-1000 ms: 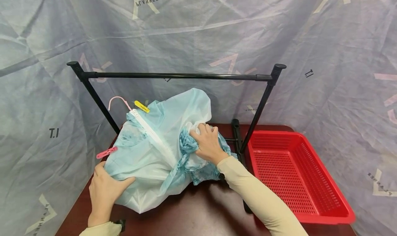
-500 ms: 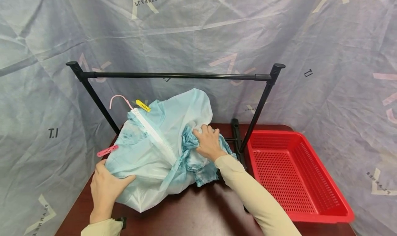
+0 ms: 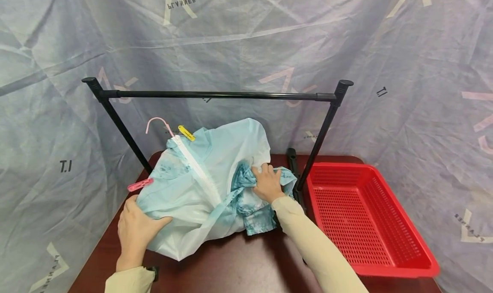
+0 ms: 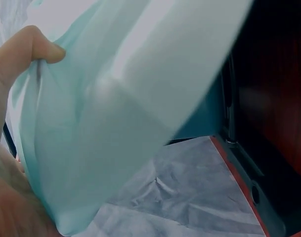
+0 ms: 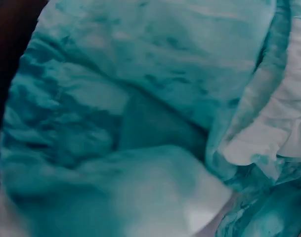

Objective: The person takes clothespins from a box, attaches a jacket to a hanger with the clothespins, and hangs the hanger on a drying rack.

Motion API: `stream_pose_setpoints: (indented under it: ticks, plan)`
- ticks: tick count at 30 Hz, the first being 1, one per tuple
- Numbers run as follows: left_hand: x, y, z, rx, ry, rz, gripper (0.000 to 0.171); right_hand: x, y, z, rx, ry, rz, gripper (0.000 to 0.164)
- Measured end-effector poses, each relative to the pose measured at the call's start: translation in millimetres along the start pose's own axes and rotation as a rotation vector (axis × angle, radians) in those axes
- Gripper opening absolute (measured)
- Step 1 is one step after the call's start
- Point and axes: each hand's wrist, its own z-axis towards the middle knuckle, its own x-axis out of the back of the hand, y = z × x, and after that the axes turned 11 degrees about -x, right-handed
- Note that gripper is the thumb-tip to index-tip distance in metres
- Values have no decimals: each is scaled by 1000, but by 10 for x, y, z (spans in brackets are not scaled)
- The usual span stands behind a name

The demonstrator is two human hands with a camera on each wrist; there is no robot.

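Note:
A light blue and white garment (image 3: 235,147), darker mottled blue toward its lower part, hangs tilted on a pink hanger (image 3: 168,128) whose hook sticks out at the upper left. A yellow clothespin (image 3: 186,133) and a pink clothespin (image 3: 140,184) are at its shoulders. My left hand (image 3: 136,231) grips the garment's left side, thumb in front and fingers behind. In the left wrist view, the thumb (image 4: 46,49) presses on the cloth. My right hand (image 3: 267,183) holds the bunched mottled part. The right wrist view is filled with blurred blue folds of the garment (image 5: 155,64).
Behind the garment stands a black rack with a crossbar (image 3: 215,94) and slanting posts. A red perforated basket (image 3: 373,269) sits on the right of the dark red table (image 3: 231,267). Grey printed cloth (image 3: 246,36) covers the back and sides.
Both hands and the garment, with its hanger and clothespins, have shifted slightly to the right. The upper part of the garment has sunk a little. Both hands have kept their hold.

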Motion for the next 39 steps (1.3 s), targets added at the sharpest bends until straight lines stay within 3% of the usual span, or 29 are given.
stream_pose_setpoints:
  ticks: [9, 16, 23, 39]
  plan:
    - [-56, -2, 37, -74, 8, 13, 102, -238, 230, -30, -91, -73, 12, 63]
    - [-86, 11, 67, -80, -15, 14, 102, -257, 288, -53, -108, -109, 35, 63]
    - [-119, -1, 92, -153, 18, 35, 101, -295, 342, -40, -116, -144, 30, 66]
    - [-163, -7, 163, -225, 50, 42, 99, -107, 440, -53, -107, -254, 20, 83]
